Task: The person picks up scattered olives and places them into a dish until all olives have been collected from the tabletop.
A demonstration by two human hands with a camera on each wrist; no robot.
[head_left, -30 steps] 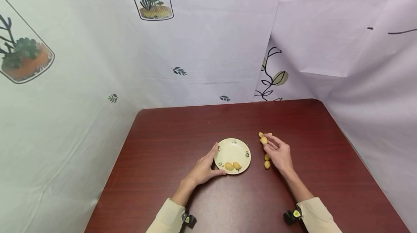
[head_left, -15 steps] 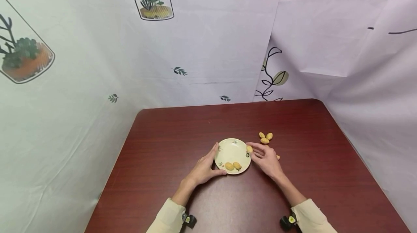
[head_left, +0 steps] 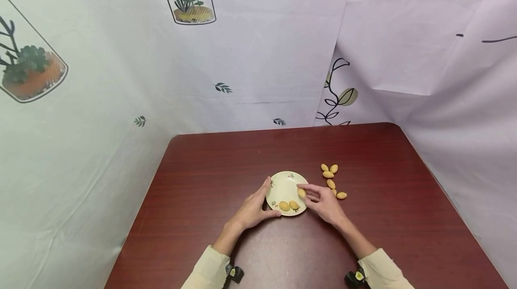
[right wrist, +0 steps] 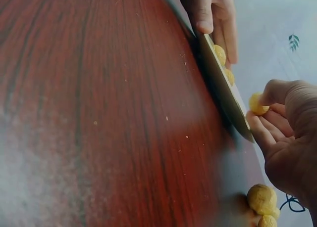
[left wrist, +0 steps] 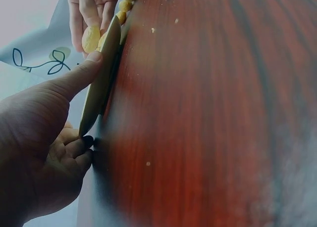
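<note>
As we look down from the head camera, our right hand point(head_left: 325, 206) pinches a yellow piece point(head_left: 301, 193) over the right part of the plate point(head_left: 284, 189), with thumb and fingertips closed on it. Our left hand point(head_left: 251, 209) grips the plate, thumb on the near rim and fingers along the left. Two pieces point(head_left: 284, 206) lie side by side near the plate's front edge, and six loose pieces point(head_left: 328, 174) lie on the table point(head_left: 226, 163) to the right. We do best, we think, to lower the yellow piece right down before parting our fingers, since a rounded thing let go from above could roll. From the left wrist, the plate shows edge-on with our thumb at its rim; that hold seems worth leaving firm, as a nudge could shift the plate. From the right wrist, the yellow piece appears raised off the plate, while one finger comes so near the rim that we cannot tell whether it touches. Lifting that finger a little should, we judge, avoid tipping the plate.
</note>
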